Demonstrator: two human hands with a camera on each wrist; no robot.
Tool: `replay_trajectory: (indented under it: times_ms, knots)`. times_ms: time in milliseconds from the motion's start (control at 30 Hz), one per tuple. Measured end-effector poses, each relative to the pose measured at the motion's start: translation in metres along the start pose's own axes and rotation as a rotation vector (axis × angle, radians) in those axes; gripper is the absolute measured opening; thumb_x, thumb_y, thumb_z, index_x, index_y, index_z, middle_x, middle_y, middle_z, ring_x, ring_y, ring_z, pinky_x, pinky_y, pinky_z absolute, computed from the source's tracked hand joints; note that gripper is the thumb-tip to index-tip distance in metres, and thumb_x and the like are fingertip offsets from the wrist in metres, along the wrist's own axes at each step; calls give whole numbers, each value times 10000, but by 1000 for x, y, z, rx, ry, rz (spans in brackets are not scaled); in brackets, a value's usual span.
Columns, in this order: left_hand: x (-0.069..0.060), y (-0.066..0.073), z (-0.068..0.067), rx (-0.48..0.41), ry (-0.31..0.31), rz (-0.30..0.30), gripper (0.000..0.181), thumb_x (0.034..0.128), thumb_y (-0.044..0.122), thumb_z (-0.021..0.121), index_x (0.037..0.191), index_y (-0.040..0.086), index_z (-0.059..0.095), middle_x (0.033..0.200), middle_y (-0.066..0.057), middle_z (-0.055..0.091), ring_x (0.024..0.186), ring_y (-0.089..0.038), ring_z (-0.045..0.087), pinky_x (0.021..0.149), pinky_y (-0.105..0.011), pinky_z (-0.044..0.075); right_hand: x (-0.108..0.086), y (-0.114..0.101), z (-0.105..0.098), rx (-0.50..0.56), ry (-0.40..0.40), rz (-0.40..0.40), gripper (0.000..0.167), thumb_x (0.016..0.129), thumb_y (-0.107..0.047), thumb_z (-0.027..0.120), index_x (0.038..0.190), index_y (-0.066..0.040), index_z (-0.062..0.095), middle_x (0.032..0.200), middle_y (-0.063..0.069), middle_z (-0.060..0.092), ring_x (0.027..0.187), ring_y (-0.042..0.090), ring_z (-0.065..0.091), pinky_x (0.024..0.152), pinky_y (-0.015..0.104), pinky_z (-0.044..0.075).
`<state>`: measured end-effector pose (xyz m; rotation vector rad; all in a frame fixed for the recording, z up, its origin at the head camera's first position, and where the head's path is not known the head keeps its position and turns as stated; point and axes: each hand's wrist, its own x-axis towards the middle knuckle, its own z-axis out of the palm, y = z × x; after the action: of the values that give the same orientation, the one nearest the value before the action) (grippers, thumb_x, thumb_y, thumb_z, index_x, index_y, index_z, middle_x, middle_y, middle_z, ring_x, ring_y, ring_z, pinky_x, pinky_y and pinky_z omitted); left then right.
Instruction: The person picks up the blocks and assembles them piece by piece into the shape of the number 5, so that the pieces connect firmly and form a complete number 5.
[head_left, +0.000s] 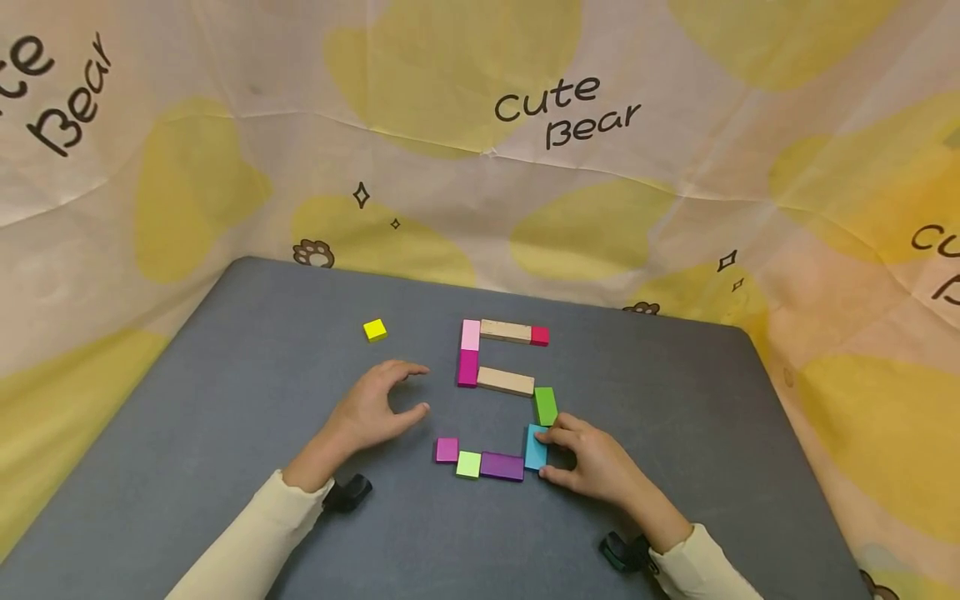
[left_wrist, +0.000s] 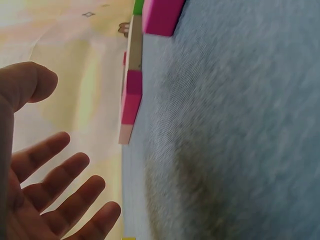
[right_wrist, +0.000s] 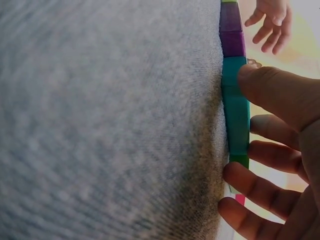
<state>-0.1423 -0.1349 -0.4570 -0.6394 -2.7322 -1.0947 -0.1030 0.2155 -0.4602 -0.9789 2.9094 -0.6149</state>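
Observation:
My right hand is at the blue block, its thumb and fingertips bent about the block's near end and upper side. In the right wrist view the thumb rests against that same block. A green block lies just beyond it, and a purple block beside it. My left hand hovers over the table with nothing in it, thumb and fingers spread apart. Left of the purple block sit a lime block and a magenta-purple block.
Farther back, a light pink block, a magenta block, two wooden blocks and a red block form a bracket shape. A yellow block lies apart on the left of the grey table. A printed cloth hangs behind.

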Motion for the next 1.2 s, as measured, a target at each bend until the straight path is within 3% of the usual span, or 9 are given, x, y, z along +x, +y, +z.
replay_trajectory:
  times_ms: [200, 467, 633, 900, 1200]
  knots:
    - [4, -9, -10, -8, 51, -24, 464, 790, 234, 741, 1213, 79, 629, 1174, -117, 647, 1040, -297, 608, 891, -472, 508, 1, 0, 0, 4, -5, 7, 413, 750, -335, 810, 1115, -164, 716, 922, -94, 532, 705, 53, 459, 586, 158, 357]
    - [10, -22, -24, 10, 98, -127, 473, 809, 240, 733, 1238, 81, 615, 1204, -121, 606, 1053, -303, 583, 886, -491, 500, 0, -1, -1, 6, -14, 31, 416, 750, -350, 806, 1116, -175, 715, 931, -103, 527, 716, 38, 449, 591, 162, 368]
    - [14, -31, -31, 35, 123, -155, 475, 817, 253, 721, 1237, 62, 609, 1203, -139, 598, 1051, -329, 596, 894, -496, 480, 0, -1, -1, -11, -13, 31, 421, 749, -362, 803, 1120, -187, 707, 969, -99, 540, 764, 32, 473, 629, 176, 409]
    - [22, -42, -36, 46, 108, -231, 519, 829, 298, 702, 1282, 78, 574, 1212, -142, 578, 1082, -326, 585, 893, -507, 478, 0, -1, -1, -33, 9, 15, 419, 744, -369, 804, 1111, -199, 697, 1021, -95, 565, 854, 35, 529, 703, 249, 497]
    - [34, -50, -41, 64, 98, -247, 499, 836, 295, 692, 1270, 75, 583, 1194, -161, 573, 1062, -324, 570, 884, -501, 471, 1, 0, 0, -28, 13, -2, 417, 749, -371, 800, 1110, -195, 689, 1034, -92, 573, 877, 43, 547, 726, 273, 518]
